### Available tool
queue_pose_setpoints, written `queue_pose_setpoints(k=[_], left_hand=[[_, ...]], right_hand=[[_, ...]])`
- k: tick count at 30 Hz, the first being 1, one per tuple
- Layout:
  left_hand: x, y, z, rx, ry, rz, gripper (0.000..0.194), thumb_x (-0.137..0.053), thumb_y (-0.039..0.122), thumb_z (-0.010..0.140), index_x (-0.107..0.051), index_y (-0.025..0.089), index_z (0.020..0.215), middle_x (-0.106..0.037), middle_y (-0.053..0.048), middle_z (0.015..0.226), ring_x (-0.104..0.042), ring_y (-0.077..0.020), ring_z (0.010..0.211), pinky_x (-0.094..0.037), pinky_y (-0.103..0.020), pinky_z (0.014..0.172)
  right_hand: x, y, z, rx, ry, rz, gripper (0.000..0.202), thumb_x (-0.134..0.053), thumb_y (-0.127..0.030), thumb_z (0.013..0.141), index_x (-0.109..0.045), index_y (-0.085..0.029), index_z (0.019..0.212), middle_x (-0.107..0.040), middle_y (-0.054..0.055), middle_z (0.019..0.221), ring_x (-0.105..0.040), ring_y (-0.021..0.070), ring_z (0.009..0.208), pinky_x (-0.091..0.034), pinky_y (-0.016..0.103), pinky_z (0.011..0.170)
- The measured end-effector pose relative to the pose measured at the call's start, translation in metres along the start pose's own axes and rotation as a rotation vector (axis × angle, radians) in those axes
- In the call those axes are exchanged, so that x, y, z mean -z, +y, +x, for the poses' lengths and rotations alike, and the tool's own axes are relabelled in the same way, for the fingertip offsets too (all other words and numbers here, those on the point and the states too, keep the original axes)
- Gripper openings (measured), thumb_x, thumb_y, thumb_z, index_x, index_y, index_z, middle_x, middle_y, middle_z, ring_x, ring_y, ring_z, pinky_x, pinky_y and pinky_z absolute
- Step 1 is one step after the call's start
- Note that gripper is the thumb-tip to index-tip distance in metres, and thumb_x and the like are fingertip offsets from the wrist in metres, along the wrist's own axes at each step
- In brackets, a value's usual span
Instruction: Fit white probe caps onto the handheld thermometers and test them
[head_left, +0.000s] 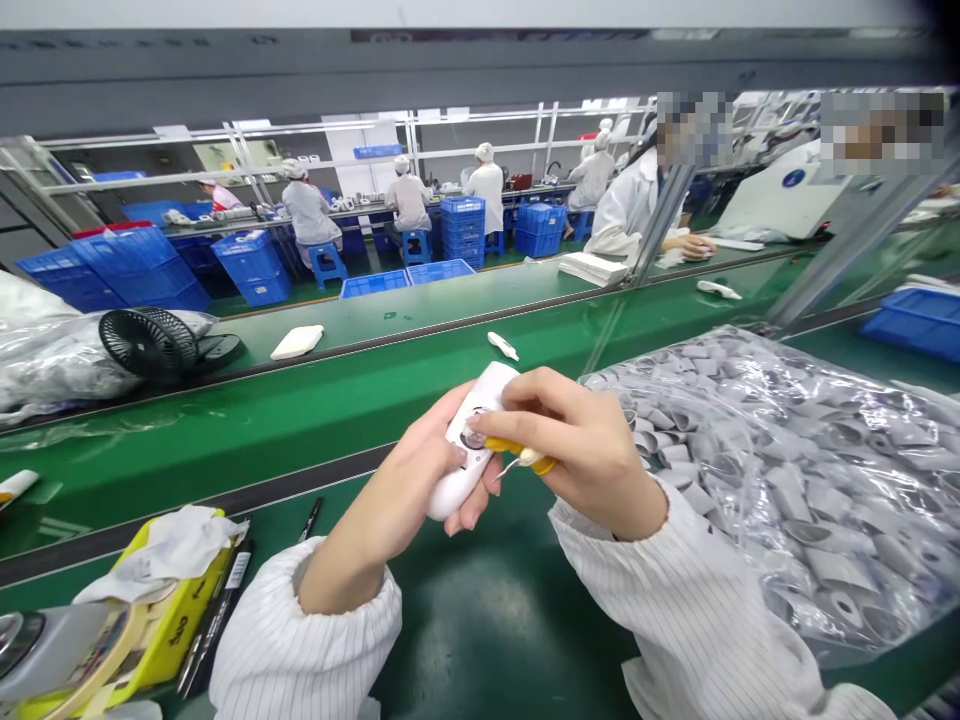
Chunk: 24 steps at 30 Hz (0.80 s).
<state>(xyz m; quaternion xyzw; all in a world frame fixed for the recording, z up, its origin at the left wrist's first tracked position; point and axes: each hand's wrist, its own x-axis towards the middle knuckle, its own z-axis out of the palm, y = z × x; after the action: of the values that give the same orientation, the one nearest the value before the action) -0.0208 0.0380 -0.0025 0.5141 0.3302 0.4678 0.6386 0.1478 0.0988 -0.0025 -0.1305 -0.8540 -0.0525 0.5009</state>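
Note:
A white rounded device (451,492) is tilted above the green table, with a round recess (474,430) on its upper face. My left hand (420,465) is wrapped round its lower left side, the thumb on the face and fingertips underneath. Fingers of my right hand (574,435) touch the device beside the recess. That hand also holds a yellow-handled tool (541,464), whose thin curved metal tip points down and left beside the device. Whether anything small is pinched at the recess cannot be made out.
Clear bags of grey tubular parts (832,500) lie on the right. A yellow tray (180,620) with cloth and pens stands lower left. Beyond is a green conveyor (360,370) with white pieces, a black fan (150,343) and seated people.

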Motion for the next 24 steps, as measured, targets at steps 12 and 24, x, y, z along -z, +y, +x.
queue_pose_setpoints(k=[12,24], left_hand=[[-0.01,-0.009,-0.006,-0.135,0.171,0.102,0.059,-0.042,0.017,0.097,-0.031,0.033,0.153,-0.054,0.003,0.073,-0.052,-0.0102,0.059,-0.047,-0.019,0.055],[-0.013,-0.021,-0.008,-0.339,0.335,0.417,0.063,-0.045,0.016,0.097,-0.03,0.043,0.151,-0.06,0.0,0.098,-0.054,-0.0116,0.064,-0.05,-0.022,0.055]], right_hand=[[-0.001,-0.014,-0.008,0.001,0.229,-0.039,0.015,-0.068,-0.01,0.088,-0.075,-0.02,0.096,-0.064,0.004,0.074,-0.061,0.0149,0.065,-0.046,0.028,0.051],[-0.019,-0.019,0.0,-0.619,0.17,0.589,0.029,-0.082,-0.03,0.076,-0.061,-0.021,0.094,-0.05,-0.004,0.073,-0.049,0.0095,0.062,-0.044,0.021,0.05]])
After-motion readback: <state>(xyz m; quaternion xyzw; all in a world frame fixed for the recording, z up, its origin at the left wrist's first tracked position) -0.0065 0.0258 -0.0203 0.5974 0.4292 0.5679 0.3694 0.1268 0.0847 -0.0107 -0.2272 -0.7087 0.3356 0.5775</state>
